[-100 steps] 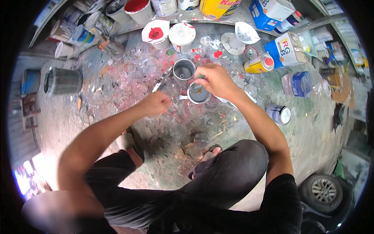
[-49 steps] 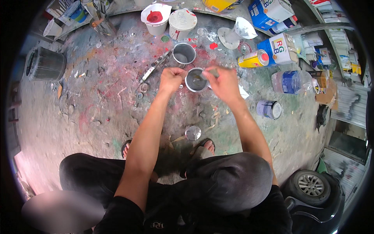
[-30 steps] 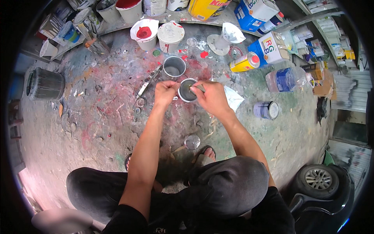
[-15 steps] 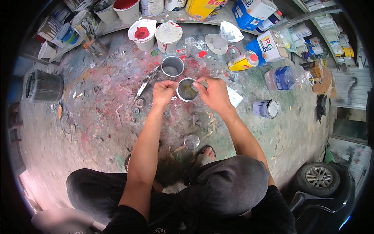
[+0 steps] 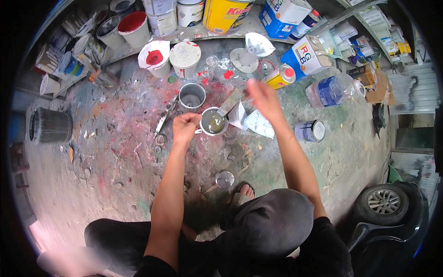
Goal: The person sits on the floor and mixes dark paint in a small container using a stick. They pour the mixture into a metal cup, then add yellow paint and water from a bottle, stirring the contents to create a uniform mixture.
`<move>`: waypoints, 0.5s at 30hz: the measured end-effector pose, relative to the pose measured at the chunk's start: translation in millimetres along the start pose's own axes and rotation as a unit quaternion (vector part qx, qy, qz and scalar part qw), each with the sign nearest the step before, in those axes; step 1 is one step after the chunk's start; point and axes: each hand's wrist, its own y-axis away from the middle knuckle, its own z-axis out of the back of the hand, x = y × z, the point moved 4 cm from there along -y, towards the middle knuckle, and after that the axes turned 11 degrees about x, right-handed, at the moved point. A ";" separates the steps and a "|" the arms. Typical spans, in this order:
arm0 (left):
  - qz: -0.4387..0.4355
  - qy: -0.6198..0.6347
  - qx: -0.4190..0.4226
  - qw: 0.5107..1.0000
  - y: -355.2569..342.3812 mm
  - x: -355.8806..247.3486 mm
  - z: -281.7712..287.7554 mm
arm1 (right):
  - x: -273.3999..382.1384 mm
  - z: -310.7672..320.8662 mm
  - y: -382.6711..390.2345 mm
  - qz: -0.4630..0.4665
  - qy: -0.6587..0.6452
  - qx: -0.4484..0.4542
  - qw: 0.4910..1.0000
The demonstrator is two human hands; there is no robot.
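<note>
And there it was, the white-rimmed cup (image 5: 214,134), upright on the paint-splashed floor (image 5: 115,157), right in front of the person and holding a pool of murky olive-grey liquid! The left hand (image 5: 185,127) was on the job, its grip pinched tight at the cup's left side. Inside, a flat scraper (image 5: 230,101) leaned over the far right edge, lower end down at the liquid, upper end jutting out to the right. The right hand (image 5: 263,99) was up beyond it, blurred, apart from the scraper, its grip loose with nothing visible in it, just short of the yellow can (image 5: 278,79) with the red cap. Close behind the cup, slightly left, stood a second grey cup (image 5: 190,91), and a long paint-spotted tool (image 5: 165,117) lay to its left. Over on the right, folded white paper (image 5: 260,123) lay just beside the cup, with a small paint can (image 5: 307,131) farther out and a big clear bottle (image 5: 327,91) on its side behind that. At the back, a tub (image 5: 160,71) topped with red paint stood next to a lidded white tub (image 5: 185,59), both in front of a crowded shelf (image 5: 184,36).
</note>
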 end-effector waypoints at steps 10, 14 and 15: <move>0.001 0.002 0.007 1.000 0.0 3.6 2.5 | -85.3 88.7 -177.6 -0.187 0.217 -0.240 0.927; 0.009 -0.016 0.001 1.000 5.4 1.4 5.3 | -79.3 92.0 -180.0 -0.104 0.192 -0.302 0.928; 0.014 -0.008 0.002 1.000 5.4 2.8 5.5 | -76.7 98.4 -179.8 -0.055 0.177 -0.326 0.927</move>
